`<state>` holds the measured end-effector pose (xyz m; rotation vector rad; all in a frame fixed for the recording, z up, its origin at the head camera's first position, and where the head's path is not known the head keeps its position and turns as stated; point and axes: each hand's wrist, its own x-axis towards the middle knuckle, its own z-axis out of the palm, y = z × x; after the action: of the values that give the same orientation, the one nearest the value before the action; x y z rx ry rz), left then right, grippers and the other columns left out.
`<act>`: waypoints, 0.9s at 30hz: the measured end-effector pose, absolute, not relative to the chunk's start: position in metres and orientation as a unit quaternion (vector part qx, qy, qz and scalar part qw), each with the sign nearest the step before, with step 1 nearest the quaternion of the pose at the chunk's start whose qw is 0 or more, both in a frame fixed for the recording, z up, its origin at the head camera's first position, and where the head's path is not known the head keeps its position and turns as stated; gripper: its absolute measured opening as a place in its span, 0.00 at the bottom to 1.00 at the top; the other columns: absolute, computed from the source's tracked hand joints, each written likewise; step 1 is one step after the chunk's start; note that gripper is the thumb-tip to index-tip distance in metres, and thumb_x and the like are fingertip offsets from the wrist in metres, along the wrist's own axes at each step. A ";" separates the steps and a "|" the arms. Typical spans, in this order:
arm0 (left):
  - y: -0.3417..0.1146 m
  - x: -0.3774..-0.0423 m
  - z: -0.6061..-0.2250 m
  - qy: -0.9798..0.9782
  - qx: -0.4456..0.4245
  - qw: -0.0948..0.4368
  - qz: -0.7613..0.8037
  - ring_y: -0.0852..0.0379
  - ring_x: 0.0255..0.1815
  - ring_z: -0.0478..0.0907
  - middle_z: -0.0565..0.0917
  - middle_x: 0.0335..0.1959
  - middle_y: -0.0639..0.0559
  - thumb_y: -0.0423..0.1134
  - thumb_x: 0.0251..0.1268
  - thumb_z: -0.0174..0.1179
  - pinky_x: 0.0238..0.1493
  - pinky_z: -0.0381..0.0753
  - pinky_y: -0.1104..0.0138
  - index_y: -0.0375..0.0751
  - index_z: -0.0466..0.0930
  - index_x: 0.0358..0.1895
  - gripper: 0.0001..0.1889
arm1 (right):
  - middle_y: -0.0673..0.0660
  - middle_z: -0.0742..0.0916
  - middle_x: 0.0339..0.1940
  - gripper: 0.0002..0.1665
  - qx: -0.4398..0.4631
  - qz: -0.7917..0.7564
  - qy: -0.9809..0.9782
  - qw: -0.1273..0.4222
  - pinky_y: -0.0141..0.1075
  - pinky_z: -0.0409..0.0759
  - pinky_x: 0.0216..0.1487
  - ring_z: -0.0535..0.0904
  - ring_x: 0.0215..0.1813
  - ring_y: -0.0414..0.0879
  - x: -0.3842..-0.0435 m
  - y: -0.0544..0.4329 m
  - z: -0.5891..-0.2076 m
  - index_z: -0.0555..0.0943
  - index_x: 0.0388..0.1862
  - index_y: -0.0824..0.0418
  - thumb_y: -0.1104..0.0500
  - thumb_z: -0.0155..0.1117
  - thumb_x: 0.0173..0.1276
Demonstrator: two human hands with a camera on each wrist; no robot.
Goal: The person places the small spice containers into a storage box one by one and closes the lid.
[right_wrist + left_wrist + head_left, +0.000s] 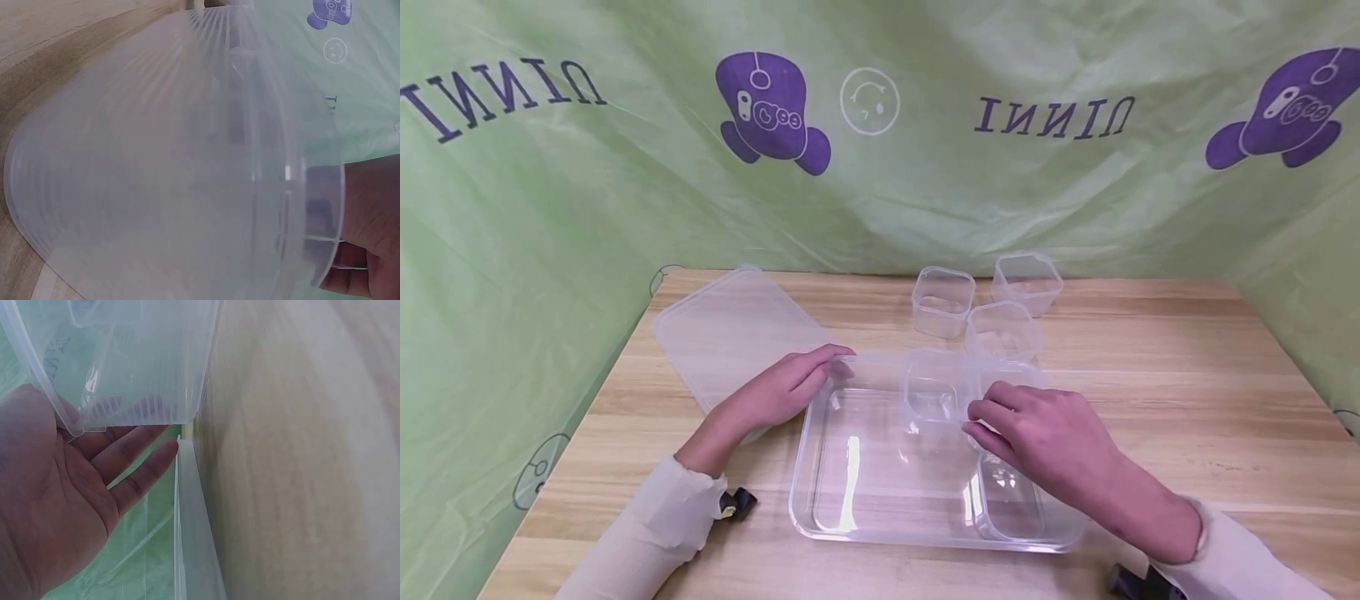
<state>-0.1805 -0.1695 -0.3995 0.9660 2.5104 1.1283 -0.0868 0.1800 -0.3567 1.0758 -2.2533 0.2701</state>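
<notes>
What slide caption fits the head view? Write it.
Two hands at a clear bin, three small containers behind, flat lid at left.

Large clear rectangular plastic box (pixel 887 467): front centre of pale wooden surface (pixel 1187 392). Translucent rectangular plastic lid (pixel 737 333): left, extending behind. Three small clear square plastic tubs (pixel 943 323): behind box, right of centre; nearest laterally between rear two. Another clear plastic tub (pixel 1011 504): inside box, right side.
</notes>
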 end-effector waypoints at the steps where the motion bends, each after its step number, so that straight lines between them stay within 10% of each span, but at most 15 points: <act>1: -0.169 -0.180 -0.399 0.855 0.329 0.112 0.385 0.51 0.63 0.79 0.86 0.53 0.49 0.35 0.85 0.35 0.70 0.70 0.53 0.39 0.73 0.69 0.21 | 0.45 0.80 0.27 0.28 0.408 0.102 -0.853 0.307 0.36 0.73 0.13 0.76 0.20 0.40 -0.087 0.180 -0.357 0.86 0.34 0.54 0.45 0.43 0.86; 18: -0.170 -0.180 -0.401 0.857 0.325 0.114 0.382 0.52 0.62 0.79 0.86 0.53 0.49 0.35 0.85 0.36 0.70 0.70 0.53 0.40 0.74 0.69 0.21 | 0.42 0.77 0.25 0.30 0.414 0.106 -0.865 0.265 0.33 0.73 0.15 0.75 0.21 0.38 -0.090 0.178 -0.364 0.86 0.33 0.52 0.43 0.41 0.86; 27: -0.170 -0.181 -0.400 0.857 0.326 0.113 0.383 0.52 0.62 0.79 0.86 0.53 0.49 0.36 0.85 0.36 0.70 0.70 0.53 0.41 0.74 0.69 0.21 | 0.41 0.75 0.23 0.12 0.417 0.110 -0.873 0.230 0.32 0.73 0.18 0.71 0.22 0.35 -0.090 0.177 -0.364 0.87 0.33 0.52 0.50 0.63 0.75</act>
<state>-0.1812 -0.1702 -0.4003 0.9550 2.5147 1.1224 -0.0897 0.1774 -0.3645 1.1461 -2.4008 0.3013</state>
